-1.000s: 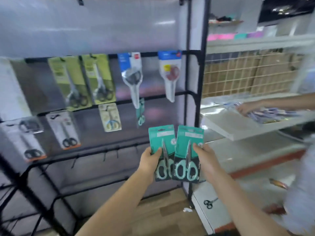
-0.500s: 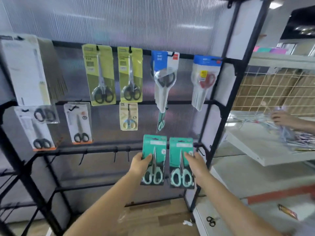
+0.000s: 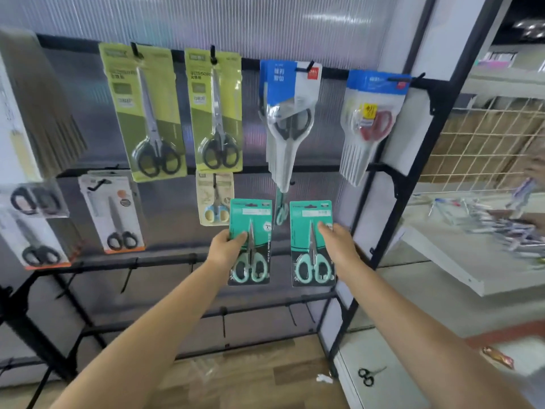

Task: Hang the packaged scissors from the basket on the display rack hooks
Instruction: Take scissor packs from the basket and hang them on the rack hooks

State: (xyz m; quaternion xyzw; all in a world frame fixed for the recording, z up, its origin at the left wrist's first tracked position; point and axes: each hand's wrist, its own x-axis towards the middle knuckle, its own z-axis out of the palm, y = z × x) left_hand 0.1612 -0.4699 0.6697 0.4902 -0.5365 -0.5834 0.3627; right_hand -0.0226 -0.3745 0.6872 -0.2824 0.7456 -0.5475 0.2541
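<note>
Left hand (image 3: 225, 246) pinches one teal carded scissors pack (image 3: 250, 242), right hand (image 3: 339, 246) another (image 3: 312, 243), both held before the black wire display rack (image 3: 165, 258); fingers behind cards hidden, hook contact indeterminate.

Shop; display rack (image 3: 380, 169) of packaged scissors (image 3: 153, 113)

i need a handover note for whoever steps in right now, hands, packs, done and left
Left hand: grip on the left teal scissors pack, thumb across its front.
Right hand: grip on the right teal scissors pack.
Both packs are held upright, side by side and apart, in front of the display rack below the second bar.
Done: yellow-green, blue and other scissor packs already hang on the upper hooks.
Left: hang both teal packs on hooks. The basket is not in view.
</note>
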